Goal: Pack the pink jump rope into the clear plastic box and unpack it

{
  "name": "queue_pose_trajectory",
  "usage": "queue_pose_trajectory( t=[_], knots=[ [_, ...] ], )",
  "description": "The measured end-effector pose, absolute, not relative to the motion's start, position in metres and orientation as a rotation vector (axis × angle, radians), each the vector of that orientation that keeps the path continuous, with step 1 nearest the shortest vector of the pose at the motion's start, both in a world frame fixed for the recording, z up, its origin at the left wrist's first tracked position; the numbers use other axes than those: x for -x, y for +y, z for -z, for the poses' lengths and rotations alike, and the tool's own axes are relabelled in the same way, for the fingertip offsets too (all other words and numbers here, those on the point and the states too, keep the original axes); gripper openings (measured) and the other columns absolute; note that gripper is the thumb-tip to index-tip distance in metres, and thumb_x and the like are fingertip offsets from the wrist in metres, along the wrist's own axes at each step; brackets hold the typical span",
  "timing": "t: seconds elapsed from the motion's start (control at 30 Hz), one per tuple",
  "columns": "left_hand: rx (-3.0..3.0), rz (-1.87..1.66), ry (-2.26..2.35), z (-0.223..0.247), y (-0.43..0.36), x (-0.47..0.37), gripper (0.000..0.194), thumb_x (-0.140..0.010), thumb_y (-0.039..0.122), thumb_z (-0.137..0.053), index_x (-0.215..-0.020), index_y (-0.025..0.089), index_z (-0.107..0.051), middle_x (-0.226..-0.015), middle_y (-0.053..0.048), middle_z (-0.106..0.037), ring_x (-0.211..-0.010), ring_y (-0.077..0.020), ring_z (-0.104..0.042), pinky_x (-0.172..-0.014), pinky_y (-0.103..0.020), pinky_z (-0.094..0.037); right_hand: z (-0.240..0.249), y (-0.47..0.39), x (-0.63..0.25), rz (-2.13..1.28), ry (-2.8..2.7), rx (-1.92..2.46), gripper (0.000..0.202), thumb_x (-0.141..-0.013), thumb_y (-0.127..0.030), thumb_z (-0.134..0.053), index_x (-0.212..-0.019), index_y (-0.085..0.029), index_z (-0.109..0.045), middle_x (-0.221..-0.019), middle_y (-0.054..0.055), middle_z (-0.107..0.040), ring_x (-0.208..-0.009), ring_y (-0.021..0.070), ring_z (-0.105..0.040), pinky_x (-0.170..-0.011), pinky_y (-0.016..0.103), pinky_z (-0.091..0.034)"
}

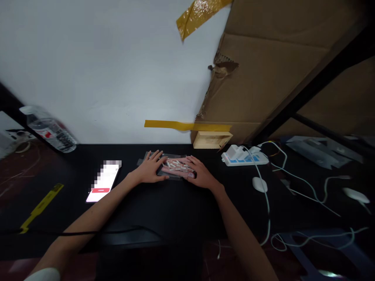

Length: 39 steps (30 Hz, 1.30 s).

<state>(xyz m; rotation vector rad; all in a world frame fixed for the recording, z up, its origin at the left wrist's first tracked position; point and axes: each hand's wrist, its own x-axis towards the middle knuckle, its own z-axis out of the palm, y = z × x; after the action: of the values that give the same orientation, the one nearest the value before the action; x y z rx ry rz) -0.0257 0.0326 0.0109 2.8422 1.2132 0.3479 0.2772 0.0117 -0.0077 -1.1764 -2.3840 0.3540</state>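
Observation:
A clear plastic bag [175,178] lies flat on the black table, with a pink flat pack [165,169] at it. Several small white stick-like pieces [175,165] show on the pink surface; their kind is too small to make out. My left hand [149,168] rests palm down over the bag's left part, fingers spread and thumb stretched out. At the other end, my right hand [202,173] has its fingers over the upper right edge of the pack and its thumb at the lower edge, gripping that end. Its palm side is hidden.
A phone [107,177] with a lit screen lies left of my hands, near a yellow strip [42,205]. Behind stands a shallow wooden box [212,139]. To the right are a power strip [244,157], a white mouse [259,184] and loose cables. A water bottle [51,130] leans far left.

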Motion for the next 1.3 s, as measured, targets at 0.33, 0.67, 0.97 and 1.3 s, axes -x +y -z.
queue_pose_trajectory(
  t=[0.33, 0.67, 0.97, 1.3],
  knots=[
    [-2.888, -0.290, 1.298, 0.001, 0.025, 0.019, 0.092, -0.087, 0.077, -0.048, -0.156, 0.022, -0.024, -0.163, -0.016, -0.024, -0.150, -0.0402, -0.016, -0.119, -0.059, -0.011, 0.002, 0.010, -0.278, -0.249, -2.373, 1.263, 0.063, -0.077, -0.036, -0.076, -0.138, -0.029, -0.059, -0.153, 0.010, -0.046, -0.131, 0.0381, -0.047, -0.107, 0.058, -0.041],
    [-2.859, -0.344, 1.291, 0.003, 0.026, 0.022, 0.094, -0.085, 0.079, -0.049, -0.156, 0.023, -0.025, -0.163, -0.017, -0.025, -0.150, -0.0402, -0.017, -0.119, -0.060, -0.011, 0.014, 0.018, -0.283, -0.338, -2.358, 1.228, 0.055, -0.080, -0.039, -0.075, -0.132, -0.027, -0.063, -0.146, 0.010, -0.055, -0.142, 0.0362, -0.040, -0.115, 0.058, -0.035],
    [-2.849, -0.360, 1.342, 0.002, 0.026, 0.024, 0.097, -0.084, 0.078, -0.052, -0.155, 0.020, -0.023, -0.161, -0.019, -0.027, -0.150, -0.0396, -0.020, -0.120, -0.058, -0.012, 0.003, 0.019, -0.310, -0.260, -2.314, 1.300, 0.066, -0.073, -0.045, -0.080, -0.132, -0.024, -0.060, -0.131, 0.011, -0.063, -0.129, 0.0346, -0.053, -0.115, 0.058, -0.034],
    [-2.810, -0.475, 1.291, -0.005, 0.034, 0.029, 0.081, -0.082, 0.072, -0.062, -0.141, 0.018, -0.050, -0.154, -0.018, -0.040, -0.144, -0.0377, -0.033, -0.118, -0.055, -0.026, 0.019, 0.022, -0.298, -0.113, -2.330, 1.316, 0.061, -0.085, -0.047, -0.070, -0.140, -0.024, -0.056, -0.143, 0.011, -0.058, -0.136, 0.0360, -0.048, -0.117, 0.056, -0.033]
  ],
)
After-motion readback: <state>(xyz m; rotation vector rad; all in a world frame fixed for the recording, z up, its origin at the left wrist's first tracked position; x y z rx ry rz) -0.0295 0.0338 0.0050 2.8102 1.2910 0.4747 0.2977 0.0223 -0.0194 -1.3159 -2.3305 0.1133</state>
